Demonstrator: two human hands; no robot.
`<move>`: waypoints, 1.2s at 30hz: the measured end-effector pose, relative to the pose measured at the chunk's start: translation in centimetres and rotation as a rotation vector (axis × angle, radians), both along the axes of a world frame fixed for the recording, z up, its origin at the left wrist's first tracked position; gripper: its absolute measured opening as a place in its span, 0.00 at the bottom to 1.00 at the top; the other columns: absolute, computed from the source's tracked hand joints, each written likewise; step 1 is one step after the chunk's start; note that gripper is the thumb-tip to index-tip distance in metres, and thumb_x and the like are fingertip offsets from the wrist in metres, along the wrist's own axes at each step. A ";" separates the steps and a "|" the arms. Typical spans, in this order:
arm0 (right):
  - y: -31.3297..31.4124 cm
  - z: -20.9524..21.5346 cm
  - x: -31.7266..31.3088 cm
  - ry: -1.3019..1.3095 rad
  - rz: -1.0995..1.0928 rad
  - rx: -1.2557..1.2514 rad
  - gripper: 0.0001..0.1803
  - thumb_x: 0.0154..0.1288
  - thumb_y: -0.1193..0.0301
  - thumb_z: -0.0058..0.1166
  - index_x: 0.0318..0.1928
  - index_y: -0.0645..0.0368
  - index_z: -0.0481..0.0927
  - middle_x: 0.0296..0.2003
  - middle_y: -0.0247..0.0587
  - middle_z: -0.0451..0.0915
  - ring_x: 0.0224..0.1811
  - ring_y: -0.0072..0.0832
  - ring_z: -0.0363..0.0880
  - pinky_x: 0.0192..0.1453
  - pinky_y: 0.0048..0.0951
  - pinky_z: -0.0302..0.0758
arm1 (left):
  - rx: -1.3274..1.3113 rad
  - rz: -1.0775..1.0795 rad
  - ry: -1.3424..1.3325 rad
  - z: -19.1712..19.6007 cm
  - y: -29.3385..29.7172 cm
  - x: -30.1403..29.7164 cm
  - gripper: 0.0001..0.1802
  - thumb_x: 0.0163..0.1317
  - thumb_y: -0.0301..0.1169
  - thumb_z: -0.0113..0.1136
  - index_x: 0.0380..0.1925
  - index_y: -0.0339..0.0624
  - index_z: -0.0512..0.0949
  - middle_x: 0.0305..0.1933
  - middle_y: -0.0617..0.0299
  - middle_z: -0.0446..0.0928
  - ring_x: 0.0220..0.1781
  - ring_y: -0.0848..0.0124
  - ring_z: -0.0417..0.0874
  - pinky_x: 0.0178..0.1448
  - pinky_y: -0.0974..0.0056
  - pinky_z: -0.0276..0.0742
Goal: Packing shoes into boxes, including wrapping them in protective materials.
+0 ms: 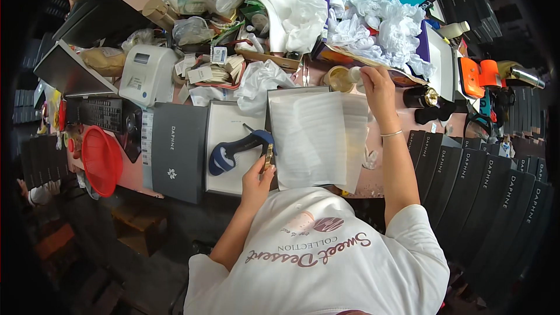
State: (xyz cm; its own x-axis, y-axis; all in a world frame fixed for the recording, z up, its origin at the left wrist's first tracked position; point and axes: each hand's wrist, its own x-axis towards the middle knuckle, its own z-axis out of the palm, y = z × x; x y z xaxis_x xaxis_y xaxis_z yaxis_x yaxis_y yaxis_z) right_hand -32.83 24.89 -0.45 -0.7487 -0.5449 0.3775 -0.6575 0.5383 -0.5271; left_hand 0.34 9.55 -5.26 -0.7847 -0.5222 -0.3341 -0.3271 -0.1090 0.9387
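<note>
The left hand (256,178) is closed on the gold piece, seemingly the heel, of a dark blue, high-heeled shoe (224,156). The shoe points left, long ways, its toe a bit lower, over a flat box with a white inside (223,118). The right hand (379,84), farther away, pinches a small white round thing (354,74) by a yellowish round jar (335,80).
</note>
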 end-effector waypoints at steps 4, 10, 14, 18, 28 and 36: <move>-0.4 -1.8 0.5 0.095 -0.017 0.009 0.10 0.59 0.73 0.59 0.41 0.61 0.80 0.37 0.46 0.77 0.34 0.40 0.78 0.38 0.35 0.74 | 0.005 0.007 -0.009 0.2 0.2 0.2 0.18 0.64 0.26 0.55 0.54 0.32 0.72 0.33 0.67 0.74 0.33 0.81 0.71 0.38 0.75 0.69; 0.4 -4.8 1.5 0.095 -0.013 -0.029 0.24 0.56 0.72 0.64 0.53 0.59 0.72 0.53 0.54 0.72 0.54 0.50 0.73 0.56 0.40 0.72 | 0.142 0.023 0.021 -0.2 0.4 0.8 0.19 0.67 0.30 0.54 0.56 0.33 0.73 0.33 0.66 0.77 0.33 0.81 0.73 0.41 0.76 0.71; 0.0 -5.6 0.5 0.050 -0.012 -0.079 0.23 0.56 0.74 0.63 0.52 0.60 0.71 0.52 0.56 0.72 0.53 0.51 0.73 0.56 0.41 0.71 | 0.072 0.018 0.004 -0.4 0.2 1.2 0.18 0.67 0.30 0.54 0.54 0.33 0.74 0.34 0.65 0.78 0.33 0.81 0.73 0.41 0.75 0.71; 2.4 -3.7 0.8 -0.101 -0.276 -0.411 0.21 0.60 0.73 0.61 0.51 0.64 0.69 0.49 0.49 0.74 0.52 0.37 0.75 0.54 0.35 0.73 | 0.092 0.002 -0.058 -0.5 -0.1 1.4 0.16 0.66 0.27 0.54 0.52 0.31 0.75 0.39 0.61 0.79 0.40 0.78 0.79 0.46 0.74 0.74; 9.8 -7.4 -1.4 -0.567 -0.577 -1.138 0.15 0.64 0.73 0.56 0.50 0.62 0.70 0.44 0.49 0.76 0.41 0.36 0.80 0.43 0.30 0.81 | 0.117 -0.023 -0.040 -0.9 0.0 1.5 0.17 0.65 0.27 0.56 0.52 0.31 0.73 0.37 0.63 0.78 0.40 0.77 0.78 0.44 0.74 0.75; -0.7 -4.9 0.0 0.160 -0.022 -0.053 0.18 0.61 0.71 0.59 0.51 0.59 0.75 0.44 0.48 0.73 0.46 0.40 0.73 0.52 0.35 0.70 | -0.353 -0.185 -0.092 0.6 -1.0 1.4 0.22 0.63 0.26 0.57 0.57 0.33 0.70 0.33 0.67 0.76 0.33 0.81 0.72 0.41 0.74 0.71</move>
State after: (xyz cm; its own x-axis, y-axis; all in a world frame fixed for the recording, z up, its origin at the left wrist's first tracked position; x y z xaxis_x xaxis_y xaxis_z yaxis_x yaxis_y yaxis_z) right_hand -32.79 24.22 -5.31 -0.6881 -0.5052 0.5209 -0.7239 0.5276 -0.4446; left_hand 1.72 8.51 -4.70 -0.8511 -0.4705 -0.2329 -0.3956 0.2830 0.8737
